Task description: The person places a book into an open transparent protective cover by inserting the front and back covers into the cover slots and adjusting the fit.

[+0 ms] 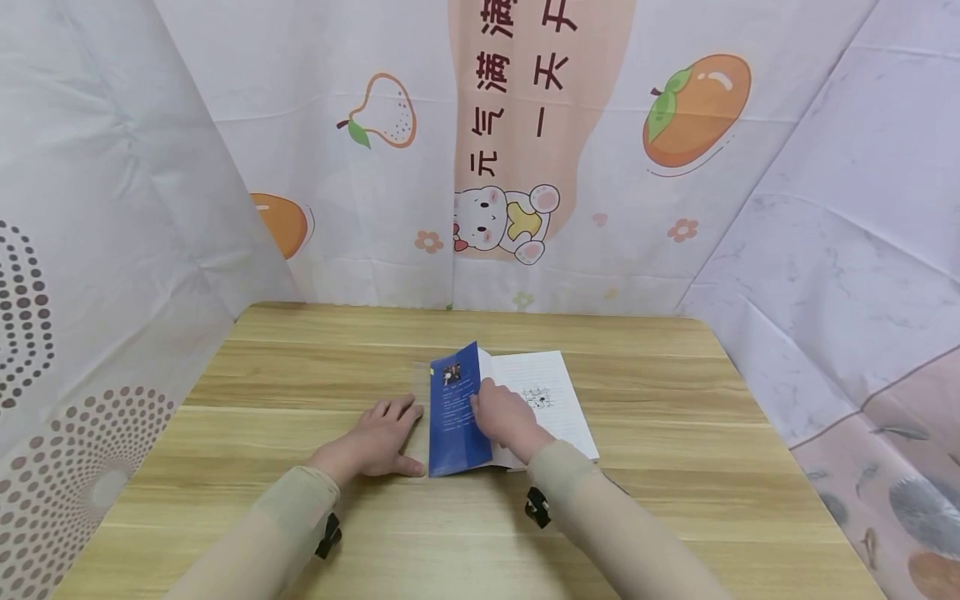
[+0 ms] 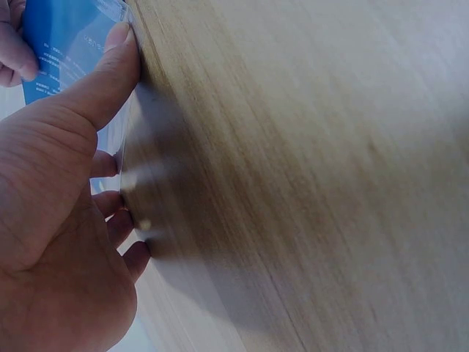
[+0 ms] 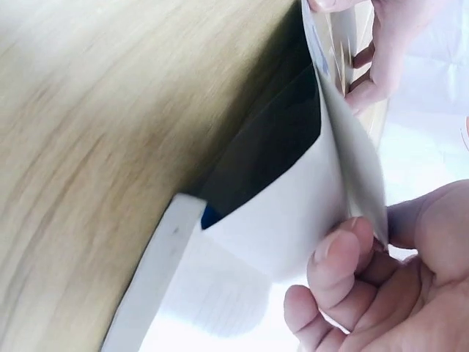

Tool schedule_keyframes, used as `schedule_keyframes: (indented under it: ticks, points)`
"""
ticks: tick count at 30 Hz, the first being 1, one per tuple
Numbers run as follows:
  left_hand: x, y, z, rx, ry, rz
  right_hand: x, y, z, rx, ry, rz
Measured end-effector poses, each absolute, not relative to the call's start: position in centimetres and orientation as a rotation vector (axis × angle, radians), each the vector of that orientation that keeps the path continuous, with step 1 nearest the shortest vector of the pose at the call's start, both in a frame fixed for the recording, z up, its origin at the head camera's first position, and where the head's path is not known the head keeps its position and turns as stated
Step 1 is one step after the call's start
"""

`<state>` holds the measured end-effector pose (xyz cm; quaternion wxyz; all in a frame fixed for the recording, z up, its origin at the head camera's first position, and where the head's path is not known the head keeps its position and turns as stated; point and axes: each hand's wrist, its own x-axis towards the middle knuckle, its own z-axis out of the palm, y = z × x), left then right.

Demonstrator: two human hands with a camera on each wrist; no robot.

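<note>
The right hand (image 1: pixel 504 414) pinches the lifted blue cover (image 1: pixel 455 410) of a book (image 1: pixel 551 400). In the right wrist view its fingers (image 3: pixel 333 257) curl round the cover's edge, so this grip is closed on the cover, seemingly to keep it raised off the page beneath.

The left hand (image 1: pixel 378 440) lies palm down on the table (image 1: pixel 675 500) just left of the book. Its fingers are straight and its thumb (image 2: pixel 102 77) presses a clear plastic sleeve (image 1: pixel 420 417) along the cover's outer edge. This grip is open, apparently holding the film flat and steady while the other hand works the cover.

The book sits near the middle of the wooden table, its white first page (image 1: pixel 543 387) showing lines of text and a small printed drawing.

There is one book, one clear sleeve and two hands, each arm in a beige sleeve (image 1: pixel 296 508). Printed cloth (image 1: pixel 525 125) with fruit and a cartoon bear hangs behind the table.
</note>
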<state>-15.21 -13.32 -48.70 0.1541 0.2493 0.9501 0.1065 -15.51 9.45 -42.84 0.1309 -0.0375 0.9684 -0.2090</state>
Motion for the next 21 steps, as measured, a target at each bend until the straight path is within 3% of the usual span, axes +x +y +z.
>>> schedule_keyframes:
  ticks: [21]
  points:
    - [-15.00, -13.32, -48.06, 0.730, 2.713, 0.301, -16.30, 10.48, -43.56, -0.160, 2.722, -0.660]
